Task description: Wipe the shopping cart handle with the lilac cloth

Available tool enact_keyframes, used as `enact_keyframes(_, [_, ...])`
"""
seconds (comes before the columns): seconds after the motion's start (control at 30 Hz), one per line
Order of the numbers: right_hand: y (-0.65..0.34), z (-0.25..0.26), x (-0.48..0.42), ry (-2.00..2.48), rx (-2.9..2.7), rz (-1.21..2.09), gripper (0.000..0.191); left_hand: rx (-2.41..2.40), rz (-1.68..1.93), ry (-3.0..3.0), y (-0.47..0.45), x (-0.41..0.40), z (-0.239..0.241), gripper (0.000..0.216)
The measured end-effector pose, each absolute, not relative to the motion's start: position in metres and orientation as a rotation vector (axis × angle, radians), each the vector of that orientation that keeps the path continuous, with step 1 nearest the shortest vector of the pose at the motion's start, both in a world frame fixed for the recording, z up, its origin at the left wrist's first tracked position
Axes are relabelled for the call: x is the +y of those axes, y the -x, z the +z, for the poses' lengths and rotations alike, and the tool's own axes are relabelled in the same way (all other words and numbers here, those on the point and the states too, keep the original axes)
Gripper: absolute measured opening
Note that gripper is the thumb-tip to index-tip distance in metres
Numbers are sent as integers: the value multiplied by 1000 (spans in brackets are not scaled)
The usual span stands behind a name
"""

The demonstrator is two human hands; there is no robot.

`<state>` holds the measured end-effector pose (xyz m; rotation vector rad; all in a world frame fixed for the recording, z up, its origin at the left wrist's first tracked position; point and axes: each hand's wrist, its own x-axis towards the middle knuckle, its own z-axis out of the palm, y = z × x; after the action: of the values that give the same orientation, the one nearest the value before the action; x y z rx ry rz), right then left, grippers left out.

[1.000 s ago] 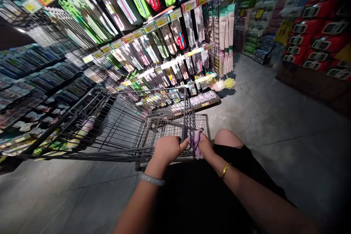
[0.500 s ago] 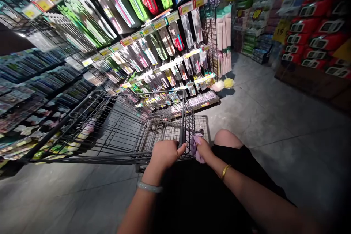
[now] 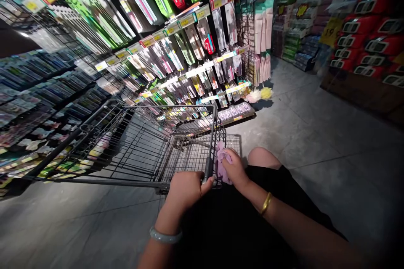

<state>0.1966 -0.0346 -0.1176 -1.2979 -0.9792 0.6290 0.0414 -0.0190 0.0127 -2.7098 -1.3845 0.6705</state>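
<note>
A dark wire shopping cart [image 3: 132, 147] stands in front of me, its basket bare metal mesh. My left hand [image 3: 186, 187] is closed around the lower end of the cart's handle [image 3: 209, 168], thumb lying along it. Bunched in my right hand [image 3: 234, 166] is a purple cloth [image 3: 222, 168], pinched between the fingers just right of the handle. Part of the cloth hangs below the fingers, close to the cart's wire end; whether it touches the wire I cannot tell.
A rack of hanging packaged goods [image 3: 176, 54] rises beyond the cart, with price strips along its rows. Red packages [image 3: 356, 42] are stacked at the right. Grey floor [image 3: 309, 126] runs between them. More shelves [image 3: 28, 101] line the left.
My left hand has shifted slightly down and left in view, still on the handle. My right hand has moved a little with the cloth, which is now closer to the handle's upper part.
</note>
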Motion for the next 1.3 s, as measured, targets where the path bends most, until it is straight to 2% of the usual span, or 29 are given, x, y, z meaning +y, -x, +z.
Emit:
enact_keyframes(0.1, [-191, -90, -43, 1065, -1181, 483, 19, -1377, 662, 2721, -35, -22, 11, 69])
enact_keyframes(0.2, [-187, -83, -44, 1047, -1347, 402, 20, -1376, 647, 2727, -31, -26, 10, 68])
enact_keyframes(0.33, [-191, -95, -35, 1251, -1061, 449, 18, -1378, 608, 2738, -27, -31, 11, 71])
enact_keyframes(0.4, [-191, -85, -37, 1205, -1001, 444, 16, -1384, 585, 2741, -25, -33, 12, 71])
enact_keyframes(0.53, [-181, -47, -50, 979, -1406, 339, 20, -1384, 585, 2754, -21, -36, 11, 68])
enact_keyframes(0.67, [-182, -41, -41, 1007, -1738, 176, 25, -1400, 563, 2746, -19, -40, 10, 69])
enact_keyframes(0.77, [-203, -41, -14, 1123, -1850, 185, 25, -1410, 508, 2773, -19, -43, 13, 71])
enact_keyframes(0.87, [-218, -20, 10, 1271, -1845, 231, 28, -1437, 480, 2782, -18, -44, 17, 70])
enact_keyframes(1.03, [-189, 21, 6, 1093, -2078, 427, 38, -1535, 442, 2819, -16, -46, 17, 68])
enact_keyframes(1.17, [-163, 25, -6, 1120, -2567, 438, 14, -1551, 301, 2834, -14, -47, 13, 59])
enact_keyframes(1.3, [-164, 29, -9, 1270, -2789, 392, 35, -1522, 347, 2877, -12, -50, 15, 57])
